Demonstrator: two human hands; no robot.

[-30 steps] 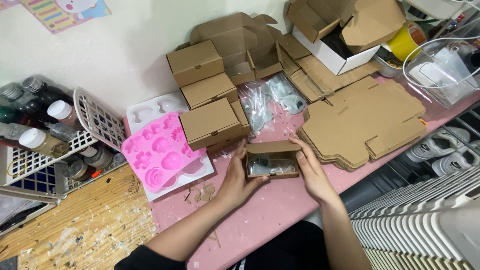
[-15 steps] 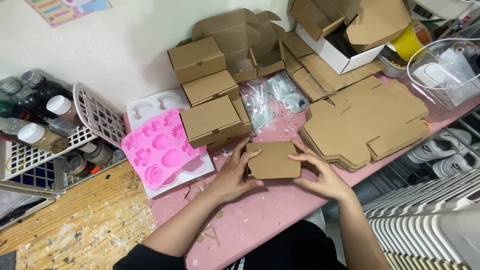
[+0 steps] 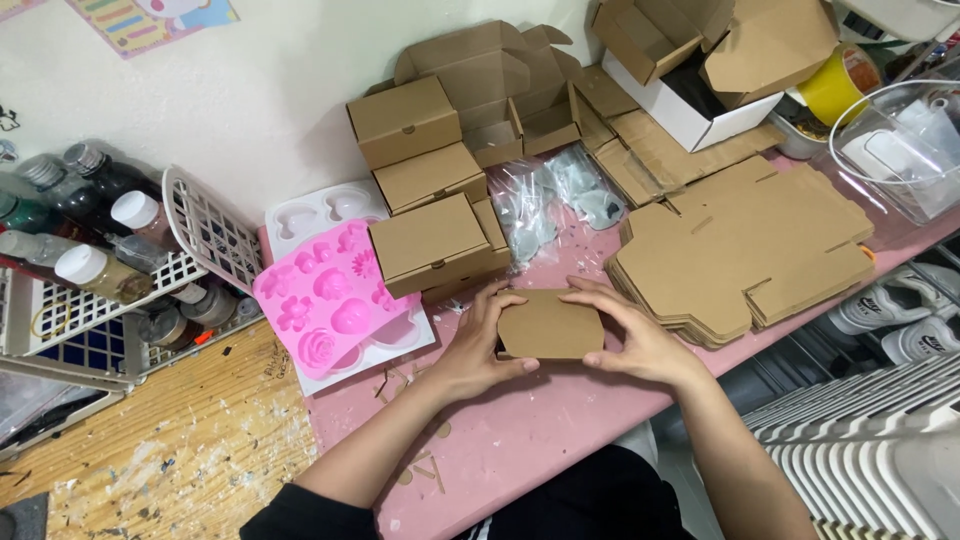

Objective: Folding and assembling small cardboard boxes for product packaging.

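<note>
Head view, left to right: white wire basket of capped bottles at 9 o'clock on the paint-flecked wooden board. Pink silicone mould lies on a white tray, just left of the hands. Three closed cardboard boxes stacked in a row toward 12 o'clock. Dead centre on the pink table: small cardboard box, lid down, gripped from both sides. Left hand wraps its left edge, thumb on the front; right hand clamps the right edge, fingers over the top. Clear plastic bags at 12 o'clock behind it. Stack of flat cardboard blanks at 2 o'clock, near the right hand.
</note>
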